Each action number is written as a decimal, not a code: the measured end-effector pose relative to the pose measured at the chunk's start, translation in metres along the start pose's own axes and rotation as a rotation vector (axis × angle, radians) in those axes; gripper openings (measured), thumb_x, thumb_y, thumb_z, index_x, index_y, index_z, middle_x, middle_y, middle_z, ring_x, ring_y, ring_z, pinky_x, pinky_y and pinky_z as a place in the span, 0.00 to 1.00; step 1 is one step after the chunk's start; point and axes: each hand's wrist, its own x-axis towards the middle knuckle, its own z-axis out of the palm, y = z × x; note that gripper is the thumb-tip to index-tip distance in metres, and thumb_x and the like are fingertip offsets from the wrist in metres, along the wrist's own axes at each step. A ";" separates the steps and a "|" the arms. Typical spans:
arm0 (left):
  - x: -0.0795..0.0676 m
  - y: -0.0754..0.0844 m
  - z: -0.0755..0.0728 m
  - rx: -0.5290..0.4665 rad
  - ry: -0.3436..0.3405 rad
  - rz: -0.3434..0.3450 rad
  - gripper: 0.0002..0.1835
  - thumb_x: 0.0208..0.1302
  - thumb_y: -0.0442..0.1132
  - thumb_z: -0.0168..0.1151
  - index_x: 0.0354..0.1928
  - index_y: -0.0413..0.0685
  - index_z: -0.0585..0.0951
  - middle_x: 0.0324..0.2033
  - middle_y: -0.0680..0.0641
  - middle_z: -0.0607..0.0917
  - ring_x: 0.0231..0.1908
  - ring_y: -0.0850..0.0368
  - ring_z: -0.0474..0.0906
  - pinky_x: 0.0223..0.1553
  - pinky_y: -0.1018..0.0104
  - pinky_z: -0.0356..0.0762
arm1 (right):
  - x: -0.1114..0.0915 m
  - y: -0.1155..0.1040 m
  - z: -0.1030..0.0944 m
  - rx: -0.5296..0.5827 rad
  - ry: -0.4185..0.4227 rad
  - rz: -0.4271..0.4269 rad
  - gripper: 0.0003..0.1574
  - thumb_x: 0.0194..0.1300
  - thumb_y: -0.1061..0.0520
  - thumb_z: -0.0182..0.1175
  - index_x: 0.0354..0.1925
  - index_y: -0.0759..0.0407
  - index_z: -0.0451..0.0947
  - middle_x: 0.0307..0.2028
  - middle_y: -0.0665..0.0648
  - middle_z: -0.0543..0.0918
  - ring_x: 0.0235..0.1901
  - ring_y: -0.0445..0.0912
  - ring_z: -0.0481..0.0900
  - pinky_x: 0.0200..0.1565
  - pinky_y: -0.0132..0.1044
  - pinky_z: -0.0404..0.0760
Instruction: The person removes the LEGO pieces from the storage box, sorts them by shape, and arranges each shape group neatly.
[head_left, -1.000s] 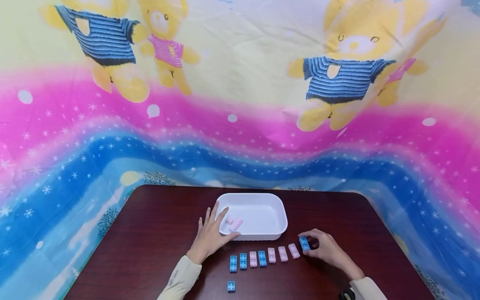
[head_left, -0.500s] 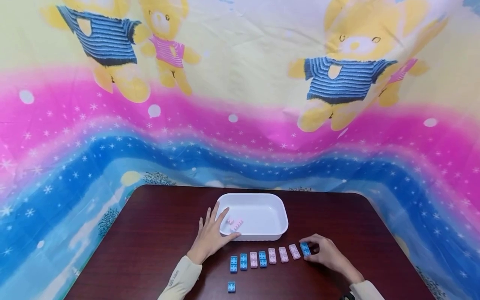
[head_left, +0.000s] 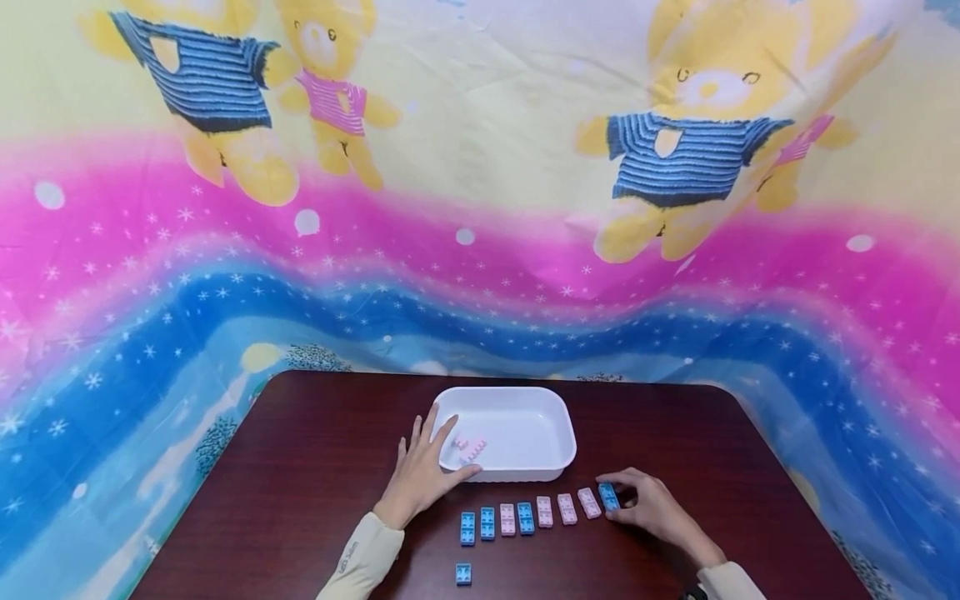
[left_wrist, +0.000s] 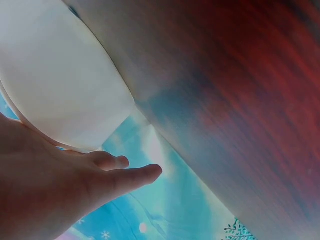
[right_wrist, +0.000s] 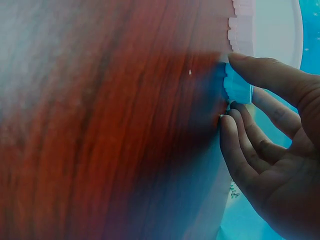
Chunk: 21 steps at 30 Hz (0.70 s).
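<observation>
My right hand [head_left: 654, 506] pinches a blue toy building brick [head_left: 608, 497] between thumb and fingers, at the right end of a row of bricks. In the right wrist view the same blue brick [right_wrist: 238, 86] sits close by a pink brick [right_wrist: 241, 34]. Just left of it in the head view lies a slightly slanted pink brick [head_left: 588, 503]. My left hand [head_left: 418, 477] rests with spread, fairly straight fingers at the left front corner of a white plastic tray [head_left: 566, 442]. Several pink pieces [head_left: 472, 450] lie inside the tray, partly hidden by that hand.
The row runs leftward through more pink and blue bricks to a blue one [head_left: 467, 528]. A smaller blue brick [head_left: 463, 573] lies apart, nearer the front. All stand on a dark wooden table [head_left: 315, 450], with a printed bear cloth [head_left: 480, 250] behind.
My right hand has brought the blue brick slightly nearer to me, in line beside the slanted pink brick, then a touch to the left. The left hand and tray have stayed put.
</observation>
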 end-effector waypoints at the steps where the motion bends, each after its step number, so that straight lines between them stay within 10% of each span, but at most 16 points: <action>1: 0.000 0.000 0.000 -0.002 -0.003 -0.005 0.53 0.61 0.73 0.68 0.82 0.55 0.67 0.84 0.41 0.49 0.80 0.26 0.47 0.69 0.19 0.50 | 0.000 0.000 0.000 0.001 0.000 0.003 0.30 0.56 0.62 0.81 0.56 0.64 0.86 0.46 0.57 0.83 0.43 0.51 0.83 0.37 0.34 0.85; 21: 0.000 0.000 0.000 0.006 0.006 -0.007 0.53 0.60 0.74 0.68 0.82 0.56 0.66 0.84 0.40 0.50 0.79 0.26 0.48 0.70 0.20 0.49 | 0.013 -0.041 -0.038 -0.001 0.076 -0.002 0.36 0.62 0.61 0.78 0.65 0.70 0.78 0.53 0.68 0.84 0.50 0.61 0.85 0.48 0.49 0.87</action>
